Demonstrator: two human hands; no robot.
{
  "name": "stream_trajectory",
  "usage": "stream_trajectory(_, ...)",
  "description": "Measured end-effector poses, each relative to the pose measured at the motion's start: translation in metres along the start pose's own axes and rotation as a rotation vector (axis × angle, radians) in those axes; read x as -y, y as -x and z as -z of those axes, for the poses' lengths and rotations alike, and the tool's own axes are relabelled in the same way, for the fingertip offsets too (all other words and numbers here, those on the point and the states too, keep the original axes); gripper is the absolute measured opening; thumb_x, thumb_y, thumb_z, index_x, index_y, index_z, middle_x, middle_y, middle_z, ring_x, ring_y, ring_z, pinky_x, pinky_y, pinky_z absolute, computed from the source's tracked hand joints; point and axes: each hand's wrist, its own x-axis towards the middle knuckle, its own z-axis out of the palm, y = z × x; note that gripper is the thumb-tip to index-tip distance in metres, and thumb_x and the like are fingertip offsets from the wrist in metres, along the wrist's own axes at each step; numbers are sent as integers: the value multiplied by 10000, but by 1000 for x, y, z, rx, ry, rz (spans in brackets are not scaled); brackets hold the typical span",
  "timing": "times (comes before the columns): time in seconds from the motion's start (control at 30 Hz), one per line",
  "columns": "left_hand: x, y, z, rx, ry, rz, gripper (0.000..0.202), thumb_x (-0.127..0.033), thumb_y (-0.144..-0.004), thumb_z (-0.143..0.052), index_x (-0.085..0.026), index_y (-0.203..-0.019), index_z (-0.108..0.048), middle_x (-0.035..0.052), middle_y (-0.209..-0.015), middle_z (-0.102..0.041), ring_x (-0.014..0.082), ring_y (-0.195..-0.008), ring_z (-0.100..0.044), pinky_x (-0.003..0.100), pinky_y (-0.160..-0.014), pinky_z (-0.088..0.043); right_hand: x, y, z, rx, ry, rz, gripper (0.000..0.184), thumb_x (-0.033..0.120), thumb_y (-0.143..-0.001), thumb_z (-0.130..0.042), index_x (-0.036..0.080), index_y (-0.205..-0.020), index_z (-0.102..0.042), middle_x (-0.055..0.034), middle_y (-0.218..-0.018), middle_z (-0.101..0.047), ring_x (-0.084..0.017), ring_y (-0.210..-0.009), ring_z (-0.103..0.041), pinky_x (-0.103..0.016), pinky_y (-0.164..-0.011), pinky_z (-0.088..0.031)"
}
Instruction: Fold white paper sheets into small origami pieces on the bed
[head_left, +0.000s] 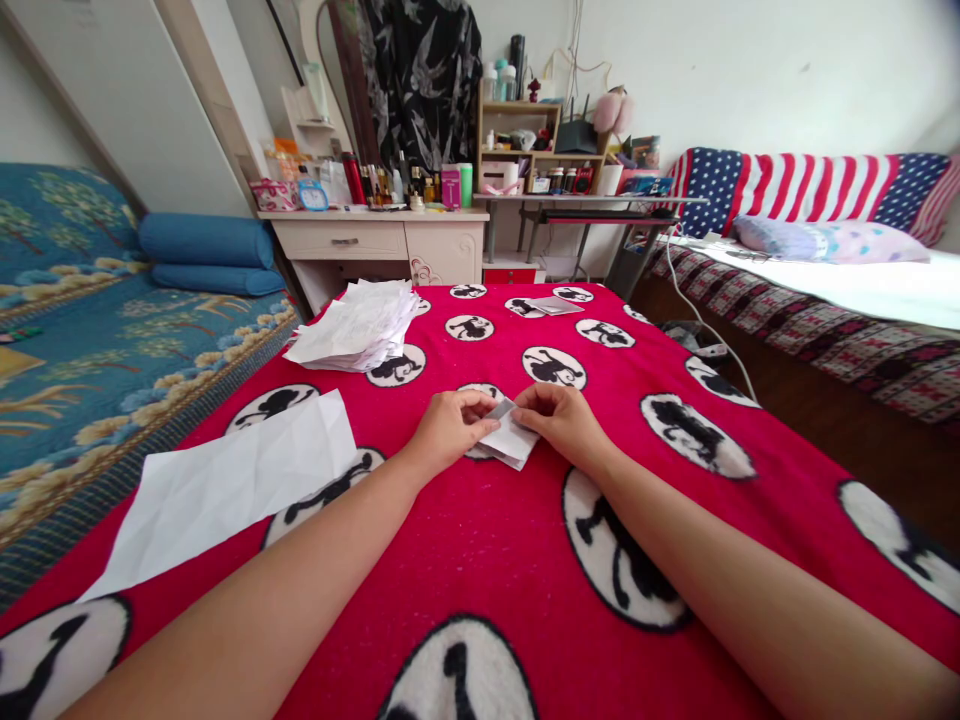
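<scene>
A small piece of folded white paper point(513, 440) is held between my two hands over the red cloth, with a grey strip along its upper edge. My left hand point(454, 424) pinches its left side between thumb and fingers. On the right side, my right hand point(561, 418) grips the upper corner, fingers pressed together. Left of my left forearm lies a creased white sheet point(240, 480), spread out flat. Beyond it sits a loose stack of white papers point(358, 322). A flat greyish folded piece point(553, 305) rests near the far edge of the cloth.
The red cloth point(450, 560) with black and white round prints covers the table. Behind it stand a white dresser point(446, 248) crowded with bottles and a desk with shelves point(521, 130). A blue-covered sofa point(67, 330) is at left, a bed point(817, 300) at right. A white cable point(705, 320) hangs beside the bed.
</scene>
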Motion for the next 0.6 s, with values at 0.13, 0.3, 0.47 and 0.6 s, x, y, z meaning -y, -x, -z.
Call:
stream_trajectory(0.13, 1, 0, 2, 50, -63, -55, 265, -160, -666, -686, -153, -928, -727, 15, -759, -698, 122, -634, -595, 215, -603, -454, -2, 3, 2, 39, -12, 22, 172, 303, -701, -689, 153, -771, -639, 5, -683, -635, -124, -595, -562, -230, -544, -440)
stream_trajectory(0.3, 2, 1, 3, 91, -72, -48, 229, -178, -659, -704, -145, -885, -722, 8, -723, -680, 116, -614, -585, 208, -581, -444, -1, 5, 4, 74, 47, 66, 156, 287, -722, -676, 148, -791, -679, 8, -665, -629, -111, -585, -528, -222, -542, -409)
stream_trajectory(0.47, 0, 2, 3, 77, -97, -70, 120, -177, -669, -697, -151, -784, -718, 16, -703, -679, 110, -594, -582, 200, -555, -428, 3, 9, 5, 89, 97, 125, 111, 261, -719, -682, 152, -744, -681, 0, -667, -632, -115, -599, -534, -227, -560, -423)
stream_trajectory(0.6, -1, 3, 7, 128, -147, -203, 127, -98, -675, -634, -169, -729, -724, 31, -742, -691, 121, -644, -597, 205, -574, -425, 6, 13, 9, 162, 121, 239, 52, 211, -743, -659, 166, -728, -681, -40, -793, -671, -153, -737, -614, -276, -696, -495)
